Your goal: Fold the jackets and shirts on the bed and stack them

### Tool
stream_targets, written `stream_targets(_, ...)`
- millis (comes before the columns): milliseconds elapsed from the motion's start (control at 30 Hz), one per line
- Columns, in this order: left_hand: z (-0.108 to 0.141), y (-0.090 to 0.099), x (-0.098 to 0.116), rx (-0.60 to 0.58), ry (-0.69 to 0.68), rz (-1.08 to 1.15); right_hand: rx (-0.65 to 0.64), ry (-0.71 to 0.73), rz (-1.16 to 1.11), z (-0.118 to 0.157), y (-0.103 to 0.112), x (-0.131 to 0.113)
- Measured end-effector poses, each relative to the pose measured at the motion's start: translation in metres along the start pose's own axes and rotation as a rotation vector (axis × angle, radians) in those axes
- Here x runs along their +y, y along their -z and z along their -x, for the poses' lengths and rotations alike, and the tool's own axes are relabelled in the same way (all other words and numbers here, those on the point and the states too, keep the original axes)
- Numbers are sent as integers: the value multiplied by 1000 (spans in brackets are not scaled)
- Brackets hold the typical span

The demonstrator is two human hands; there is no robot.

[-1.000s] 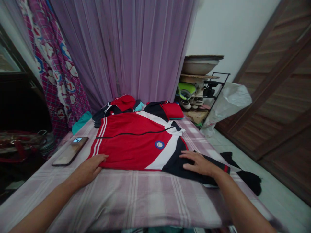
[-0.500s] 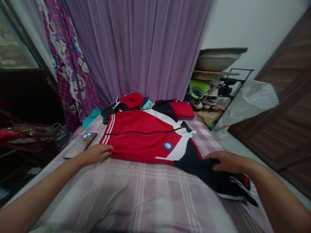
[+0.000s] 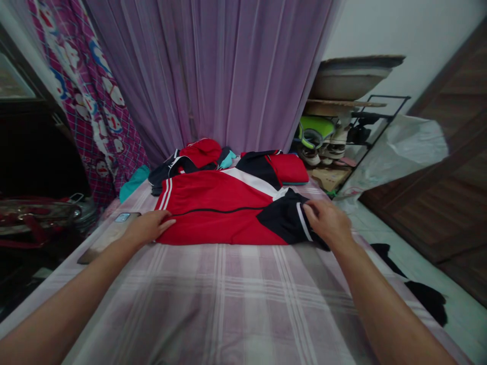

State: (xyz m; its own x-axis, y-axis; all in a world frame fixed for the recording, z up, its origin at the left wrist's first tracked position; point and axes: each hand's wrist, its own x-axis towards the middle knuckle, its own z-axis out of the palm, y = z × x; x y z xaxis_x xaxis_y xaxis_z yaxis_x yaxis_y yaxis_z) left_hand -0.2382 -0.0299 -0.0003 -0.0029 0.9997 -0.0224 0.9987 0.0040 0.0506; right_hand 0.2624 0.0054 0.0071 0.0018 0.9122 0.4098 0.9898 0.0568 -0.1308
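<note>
A red, white and black jacket (image 3: 216, 197) lies flat on the plaid bedsheet (image 3: 243, 299), its striped hem to the left. Its near side is folded over, so the round badge is hidden. My left hand (image 3: 149, 226) rests at the hem's near corner, fingers on the red cloth; whether they pinch it is unclear. My right hand (image 3: 329, 220) is closed on the black sleeve (image 3: 285, 215) by its white stripe, at the collar end.
Behind the jacket are a heap of dark and red clothes (image 3: 200, 153) and a folded red garment (image 3: 289, 169). A phone (image 3: 108, 235) lies left of my left hand. A shoe rack (image 3: 371, 147) stands at the right; black items (image 3: 426, 299) lie on the floor.
My right hand has brought the black sleeve inward and over the jacket, covering the badge. The near side is now folded. My left hand has stayed at the hem. The view has shifted slightly.
</note>
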Motion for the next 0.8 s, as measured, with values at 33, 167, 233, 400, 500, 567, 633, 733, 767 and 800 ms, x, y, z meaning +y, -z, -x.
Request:
stream_targets(33, 3, -3, -5, 16, -9, 33, -26, -87, 10, 12, -1, 8)
stream_targets(167, 8, -9, -23, 40, 53, 119, -297, -250, 103, 32, -6, 34)
stream_targets(233, 8, -12, -27, 44, 87, 150, -451, -231, 143, 28, -8, 38)
stream_targets(400, 9, -16, -30, 51, 72, 243, -689, -106, 223, -7, 17, 38)
stream_targets(500, 9, -13, -28, 80, 61, 284, -551, -136, 290, -42, 53, 30)
stream_targets(567, 10, -10, -26, 114, 93, 299, -183, -124, 276, -72, 73, 17)
stream_targets(633, 9, -10, -23, 140, 129, 307, 148, -100, 148, -104, 82, -1)
stream_targets(733, 11, -16, -18, 182, 155, 304, 103, 77, 19, -138, 74, -29)
stream_targets(767, 11, -19, -17, 203, 162, 305, 39, 106, 16, -140, 68, -35)
stream_targets(800, 12, -22, -17, 221, 172, 309, -25, 103, 28, -137, 61, -39)
